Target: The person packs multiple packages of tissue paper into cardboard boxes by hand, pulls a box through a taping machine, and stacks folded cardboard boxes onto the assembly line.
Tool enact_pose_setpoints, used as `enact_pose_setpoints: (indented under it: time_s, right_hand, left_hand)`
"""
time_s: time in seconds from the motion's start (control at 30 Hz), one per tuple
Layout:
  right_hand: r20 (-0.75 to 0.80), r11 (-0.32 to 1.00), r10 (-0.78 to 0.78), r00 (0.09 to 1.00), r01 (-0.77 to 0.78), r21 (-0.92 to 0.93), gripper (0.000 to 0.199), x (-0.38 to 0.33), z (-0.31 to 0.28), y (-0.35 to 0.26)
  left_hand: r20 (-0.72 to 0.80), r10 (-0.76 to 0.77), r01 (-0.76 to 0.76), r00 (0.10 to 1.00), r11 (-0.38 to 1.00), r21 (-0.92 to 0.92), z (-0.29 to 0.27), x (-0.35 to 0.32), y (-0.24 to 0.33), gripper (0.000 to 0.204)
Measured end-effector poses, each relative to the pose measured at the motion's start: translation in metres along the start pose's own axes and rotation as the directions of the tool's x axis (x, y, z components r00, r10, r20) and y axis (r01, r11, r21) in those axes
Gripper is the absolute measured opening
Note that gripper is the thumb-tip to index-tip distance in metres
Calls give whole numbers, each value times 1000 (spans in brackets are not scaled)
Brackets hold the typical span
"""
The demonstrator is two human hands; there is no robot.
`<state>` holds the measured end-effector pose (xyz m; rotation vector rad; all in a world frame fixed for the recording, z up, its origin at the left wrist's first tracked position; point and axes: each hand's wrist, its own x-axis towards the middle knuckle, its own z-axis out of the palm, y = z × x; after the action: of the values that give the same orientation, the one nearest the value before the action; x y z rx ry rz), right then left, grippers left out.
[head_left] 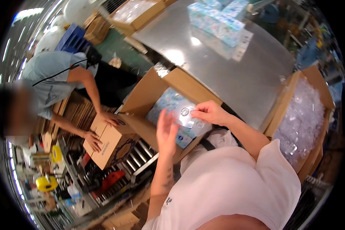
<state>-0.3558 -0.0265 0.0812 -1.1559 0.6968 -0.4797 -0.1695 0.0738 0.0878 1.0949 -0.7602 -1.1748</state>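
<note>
Ahead of the right hand [211, 112], a shiny metal table [234, 73] bears blue patterned packs [214, 23] at its far side. Left of the left hand [166, 132], a roller conveyor [140, 157] carries 1 closed brown carton [113, 140].

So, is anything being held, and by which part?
A clear plastic piece, pinched near its right edge by the right hand; whether the blurred left hand grips it cannot be told.

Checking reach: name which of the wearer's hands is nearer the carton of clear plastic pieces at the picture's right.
Right. The right hand is left of that carton, pinching a clear plastic piece; the left hand is farther left, its fingers blurred.
</note>
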Motion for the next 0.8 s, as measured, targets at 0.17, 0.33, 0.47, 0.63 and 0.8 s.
enact_pose_setpoints:
  time_s: [0.17,0.33,0.47,0.63,0.8]
  right_hand:
    - [-132,937,-177,975,126,-326,33,-13,-21,1]
    - [-749,764,-529,399,-159,-625,19,-136,-167,37]
    - [-808,658,-587,-48,-610,-441,31,-313,-280,127]
    - [-825,227,-564,-34,-967,-115,32,-438,-273,225]
    - [-845,499,-505,-173,-858,-123,30,-406,-253,202]
  left_hand:
    - [-236,-80,76,968,997,-26,-7,39,-19,22]
    - [-291,-148,231,945,934,273,-22,86,-43,31]
    - [-273,-220,350,937,622,700,-75,121,-124,41]
    - [-431,-348,310,833,-352,883,-122,106,-196,66]
    - [-311,-475,186,823,-292,938,-103,78,-198,78]
